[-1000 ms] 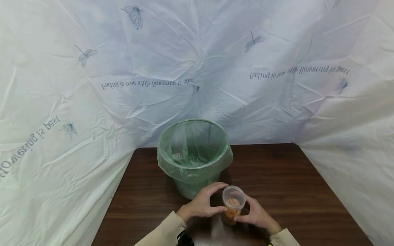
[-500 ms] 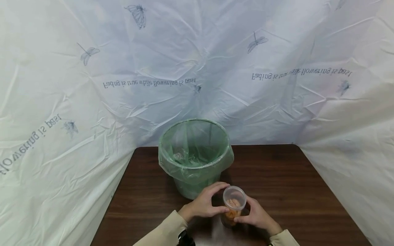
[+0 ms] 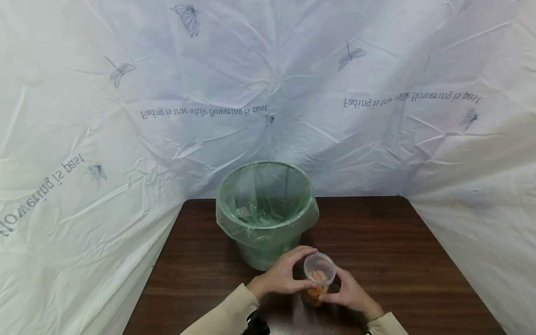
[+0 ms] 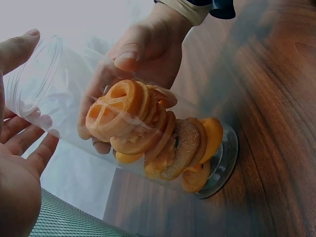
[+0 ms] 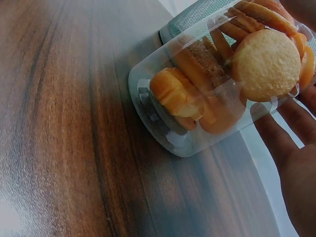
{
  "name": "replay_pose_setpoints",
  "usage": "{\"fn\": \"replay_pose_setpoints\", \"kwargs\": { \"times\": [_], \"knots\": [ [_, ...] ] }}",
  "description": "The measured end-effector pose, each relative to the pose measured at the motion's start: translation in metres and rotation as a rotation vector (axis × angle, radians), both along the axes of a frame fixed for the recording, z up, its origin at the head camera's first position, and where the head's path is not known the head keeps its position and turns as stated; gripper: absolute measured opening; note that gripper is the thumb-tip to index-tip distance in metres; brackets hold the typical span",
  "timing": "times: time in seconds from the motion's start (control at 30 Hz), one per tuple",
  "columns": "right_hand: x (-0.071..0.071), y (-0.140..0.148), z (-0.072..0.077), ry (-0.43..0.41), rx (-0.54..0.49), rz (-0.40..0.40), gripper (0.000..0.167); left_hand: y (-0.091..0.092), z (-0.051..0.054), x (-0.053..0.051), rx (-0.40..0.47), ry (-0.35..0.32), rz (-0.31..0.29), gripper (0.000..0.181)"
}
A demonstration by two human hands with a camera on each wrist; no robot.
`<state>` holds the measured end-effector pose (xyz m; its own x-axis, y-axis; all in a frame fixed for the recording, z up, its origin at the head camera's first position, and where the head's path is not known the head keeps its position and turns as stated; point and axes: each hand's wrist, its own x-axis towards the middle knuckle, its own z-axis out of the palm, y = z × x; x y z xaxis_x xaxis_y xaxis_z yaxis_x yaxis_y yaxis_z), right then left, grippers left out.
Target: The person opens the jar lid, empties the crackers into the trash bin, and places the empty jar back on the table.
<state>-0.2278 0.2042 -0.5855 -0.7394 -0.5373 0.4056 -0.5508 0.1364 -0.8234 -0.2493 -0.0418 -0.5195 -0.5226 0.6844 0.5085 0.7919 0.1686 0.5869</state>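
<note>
A clear, round plastic jar of biscuits stands on the table between both hands in the head view. In the left wrist view, orange-brown biscuits fill its lower part, some ring-shaped with a cross. My left hand spans the jar's upper rim, its thumb at the near side and fingers at the far side. My right hand grips the jar's right side lower down. A round golden biscuit shows through the wall in the right wrist view. Whether a transparent lid covers the top I cannot tell.
A green mesh bin stands behind and left of the jar, lined with a translucent green bag. Something pale and crumpled lies inside. The dark wooden table is enclosed by printed white sheeting at the back and sides.
My left hand has shifted slightly right and closer round the jar's rim. The right hand and the jar have hardly moved.
</note>
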Motion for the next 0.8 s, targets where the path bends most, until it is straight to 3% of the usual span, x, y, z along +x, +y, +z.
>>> {"fn": "replay_pose_setpoints", "kwargs": {
  "times": [0.27,0.6,0.8],
  "knots": [
    [-0.001,0.0,0.001,0.004,0.001,0.003,0.078,0.004,-0.002,-0.003,0.004,0.005,-0.016,0.079],
    [0.001,0.0,0.0,-0.008,0.0,0.005,0.078,0.01,-0.003,-0.003,0.007,-0.035,-0.039,0.08],
    [0.001,0.0,0.001,-0.021,0.019,-0.046,0.077,0.011,-0.002,-0.003,0.027,-0.069,-0.033,0.078]
  ]
}}
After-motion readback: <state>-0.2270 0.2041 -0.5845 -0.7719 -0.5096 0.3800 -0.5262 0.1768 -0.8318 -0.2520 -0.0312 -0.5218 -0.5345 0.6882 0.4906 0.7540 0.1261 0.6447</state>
